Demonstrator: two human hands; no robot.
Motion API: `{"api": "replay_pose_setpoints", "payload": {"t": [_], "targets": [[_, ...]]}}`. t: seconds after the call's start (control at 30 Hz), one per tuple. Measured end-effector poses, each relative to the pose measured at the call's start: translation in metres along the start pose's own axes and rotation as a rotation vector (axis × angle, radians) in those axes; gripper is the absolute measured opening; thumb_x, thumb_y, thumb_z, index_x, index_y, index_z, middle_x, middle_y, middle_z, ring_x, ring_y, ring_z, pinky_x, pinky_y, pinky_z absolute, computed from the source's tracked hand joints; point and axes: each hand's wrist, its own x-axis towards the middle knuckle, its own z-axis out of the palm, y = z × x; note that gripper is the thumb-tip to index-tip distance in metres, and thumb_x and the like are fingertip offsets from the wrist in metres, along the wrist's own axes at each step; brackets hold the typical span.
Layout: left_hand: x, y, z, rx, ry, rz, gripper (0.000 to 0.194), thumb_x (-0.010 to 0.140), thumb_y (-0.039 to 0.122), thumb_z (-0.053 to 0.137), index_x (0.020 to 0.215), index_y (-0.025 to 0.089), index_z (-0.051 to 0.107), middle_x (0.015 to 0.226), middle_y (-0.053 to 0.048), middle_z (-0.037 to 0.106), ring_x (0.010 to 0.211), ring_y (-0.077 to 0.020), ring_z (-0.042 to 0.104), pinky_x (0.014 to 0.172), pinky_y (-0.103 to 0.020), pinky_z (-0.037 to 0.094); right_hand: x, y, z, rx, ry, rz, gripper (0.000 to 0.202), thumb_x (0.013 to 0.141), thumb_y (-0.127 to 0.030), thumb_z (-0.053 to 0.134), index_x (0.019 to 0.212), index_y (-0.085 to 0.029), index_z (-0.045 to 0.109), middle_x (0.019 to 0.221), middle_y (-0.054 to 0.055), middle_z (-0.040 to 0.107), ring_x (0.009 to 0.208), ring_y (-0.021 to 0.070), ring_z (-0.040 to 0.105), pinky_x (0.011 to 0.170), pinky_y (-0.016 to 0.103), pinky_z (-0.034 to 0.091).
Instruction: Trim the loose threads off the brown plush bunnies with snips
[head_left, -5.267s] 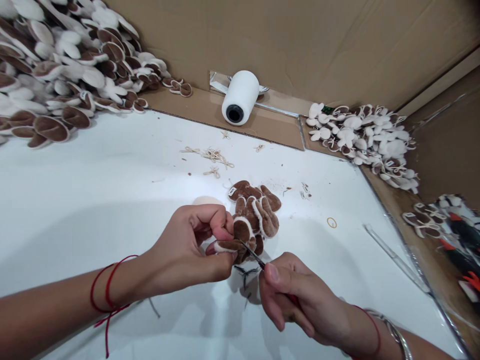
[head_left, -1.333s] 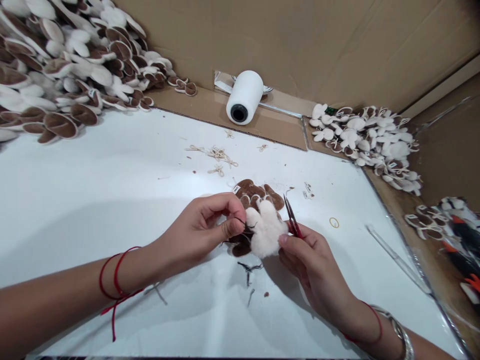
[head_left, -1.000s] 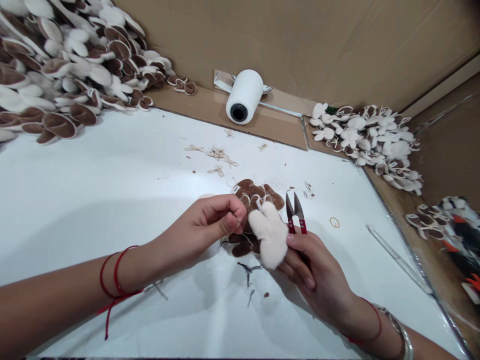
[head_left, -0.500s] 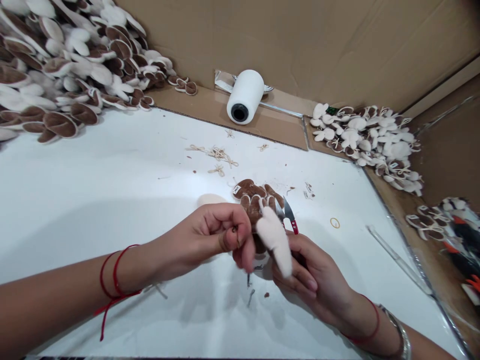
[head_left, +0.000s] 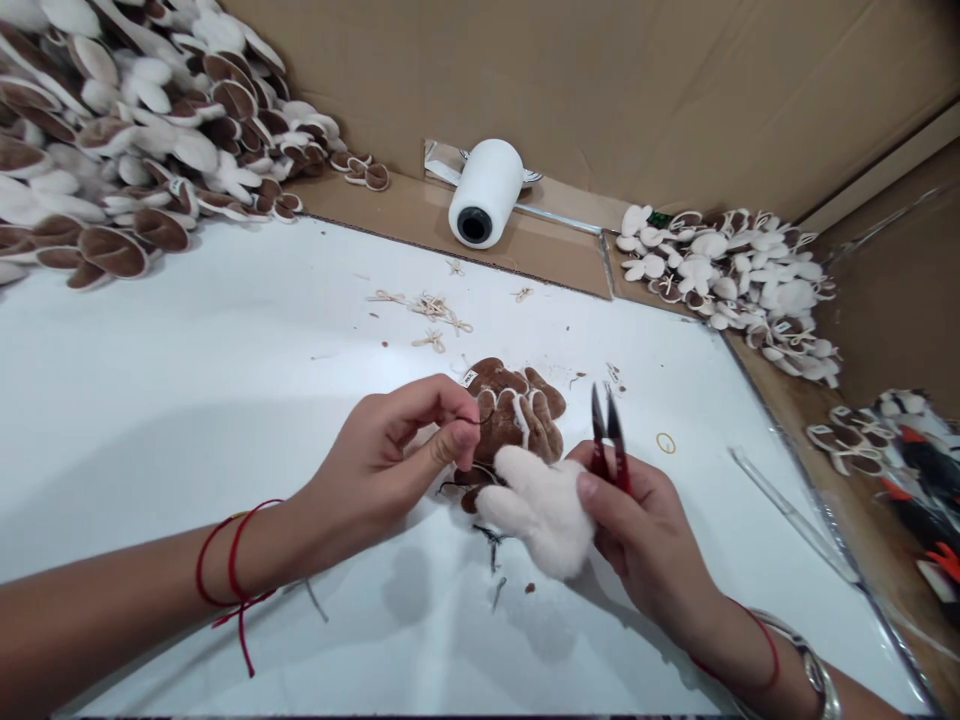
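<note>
My right hand [head_left: 649,530] grips a white fluffy plush piece [head_left: 551,510] with rounded lobes between thumb and fingers. Tucked in the same hand is a pair of red-handled thread snips [head_left: 611,440], blades pointing up and slightly apart. My left hand [head_left: 409,450] is closed in a pinch on a thin dark thread [head_left: 484,422], whose end sticks out towards the plush pieces. Brown plush pieces with white edging [head_left: 517,420] lie on the table behind the white one, which partly hides them.
Large heaps of brown and white plush pieces [head_left: 150,130] fill the back left, with another pile [head_left: 735,265] at the back right. A white thread cone [head_left: 487,190] lies by the cardboard wall. Small cord bows [head_left: 431,310], a rubber band [head_left: 665,443] and dark thread scraps [head_left: 495,545] dot the white table.
My right hand has turned the plush piece so its broad white side shows and the snips stand upright. My left hand has drawn slightly left and up, with the dark thread now visible.
</note>
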Motion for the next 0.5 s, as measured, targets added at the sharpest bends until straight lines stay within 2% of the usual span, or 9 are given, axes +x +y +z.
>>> {"api": "replay_pose_setpoints", "payload": {"t": [0.1,0.2,0.27,0.4,0.5], "targets": [[-0.001,0.0,-0.001,0.131,-0.009,0.133,0.004,0.09,0.019,0.06,0.087,0.02,0.062,0.077,0.001,0.063,0.072,-0.0098,0.058,0.067,-0.02,0.046,0.0,0.0,0.003,-0.167,-0.062,-0.03,0.031,0.081,-0.028,0.063,0.059,-0.019,0.044,0.054,-0.007,0.032,0.049,0.0072,0.026,0.044,0.02,0.024],[-0.001,0.0,-0.001,0.247,-0.129,0.306,0.011,0.086,0.022,0.068,0.097,0.02,0.068,0.09,-0.003,0.067,0.085,-0.0141,0.06,0.077,-0.024,0.047,-0.001,-0.003,0.009,-0.226,-0.118,-0.031,0.029,0.081,-0.029,0.06,0.06,-0.019,0.043,0.054,-0.007,0.032,0.05,0.0077,0.025,0.044,0.02,0.023],[-0.001,0.0,0.001,0.259,-0.182,0.361,0.014,0.082,0.02,0.071,0.096,0.019,0.069,0.088,-0.004,0.068,0.082,-0.0155,0.059,0.077,-0.028,0.048,-0.002,-0.005,0.013,-0.249,-0.128,-0.041,0.028,0.079,-0.029,0.06,0.06,-0.019,0.044,0.054,-0.007,0.031,0.05,0.0076,0.025,0.043,0.02,0.022],[-0.001,-0.001,0.004,0.241,-0.205,0.332,0.008,0.082,0.01,0.065,0.083,0.016,0.069,0.076,-0.004,0.067,0.072,-0.0143,0.058,0.071,-0.029,0.047,-0.003,-0.005,0.015,-0.309,-0.112,-0.079,0.028,0.075,-0.023,0.062,0.056,-0.019,0.042,0.051,-0.008,0.031,0.047,0.0068,0.026,0.041,0.02,0.023],[0.0,-0.001,0.005,0.24,-0.182,0.268,0.011,0.08,0.007,0.061,0.076,0.016,0.067,0.071,-0.001,0.065,0.07,-0.0124,0.055,0.068,-0.026,0.045,-0.002,-0.004,0.014,-0.339,-0.094,-0.104,0.015,0.072,-0.017,0.061,0.06,-0.018,0.052,0.049,-0.009,0.031,0.046,0.0062,0.026,0.041,0.019,0.025]]}}
